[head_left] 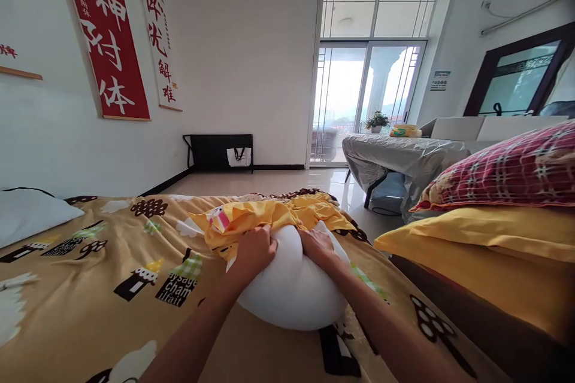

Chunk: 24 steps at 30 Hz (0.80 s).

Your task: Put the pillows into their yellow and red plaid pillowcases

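A plump white pillow [291, 293] lies on the patterned blanket in front of me. Bunched over its far end is a yellow pillowcase [265, 215] with a printed pattern. My left hand [258, 248] is closed at the left side, gripping the edge of the pillowcase against the pillow. On the other side my right hand [320, 245] is closed at the same edge, its fingertips partly hidden by fabric. Between both hands the white pillow bulges upward, and one corner of it sticks up beyond my right hand.
A tan printed blanket [99, 287] covers the bed. Stacked at the right are a yellow pillow [476, 239] and a red plaid pillow [507, 167]. Another white pillow [36, 215] lies at the left. Beyond the bed stands a plastic-covered table [395, 152].
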{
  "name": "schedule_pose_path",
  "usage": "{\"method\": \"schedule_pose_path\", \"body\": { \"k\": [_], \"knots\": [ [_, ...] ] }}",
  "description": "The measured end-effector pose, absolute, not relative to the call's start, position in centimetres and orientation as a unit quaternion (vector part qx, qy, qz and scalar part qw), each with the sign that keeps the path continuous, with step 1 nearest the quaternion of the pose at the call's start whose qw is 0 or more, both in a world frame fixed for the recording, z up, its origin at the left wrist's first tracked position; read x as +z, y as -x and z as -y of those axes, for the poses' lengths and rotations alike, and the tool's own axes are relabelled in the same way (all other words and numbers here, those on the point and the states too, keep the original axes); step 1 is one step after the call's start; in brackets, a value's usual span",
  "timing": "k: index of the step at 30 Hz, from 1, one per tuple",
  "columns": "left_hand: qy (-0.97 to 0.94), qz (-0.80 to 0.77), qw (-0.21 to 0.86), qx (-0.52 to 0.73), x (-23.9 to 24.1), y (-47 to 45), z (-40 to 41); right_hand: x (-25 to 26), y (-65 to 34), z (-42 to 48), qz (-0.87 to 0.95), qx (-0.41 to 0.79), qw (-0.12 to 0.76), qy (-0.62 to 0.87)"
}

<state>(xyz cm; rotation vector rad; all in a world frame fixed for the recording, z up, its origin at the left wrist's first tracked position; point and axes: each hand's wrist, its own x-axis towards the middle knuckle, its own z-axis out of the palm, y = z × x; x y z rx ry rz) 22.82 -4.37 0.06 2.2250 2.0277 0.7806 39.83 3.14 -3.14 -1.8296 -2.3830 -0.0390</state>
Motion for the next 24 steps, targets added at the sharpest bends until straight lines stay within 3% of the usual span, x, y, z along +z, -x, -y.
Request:
{"method": "schedule_pose_path", "body": {
  "k": [7,15,20,24],
  "knots": [
    [-0.711,-0.664,-0.054,0.225,-0.2,-25.8,4.5,-3.1,-39.7,-2.9,0.762,-0.04,0.097,0.639],
    [-0.76,-0.6,-0.136,0.209,-2.3,-27.8,3.8,-3.7,-43.5,-0.1,0.693,-0.092,0.211,0.683],
    [-0.753,-0.606,-0.128,0.225,-2.5,-27.6,3.0,-4.4,-46.4,4.9,0.69,-0.236,0.259,0.634],
    [-0.74,-0.611,-0.073,0.273,-1.8,-27.7,2.0,-6.7,-43.5,9.7,0.759,-0.282,0.339,0.478]
  ]
}}
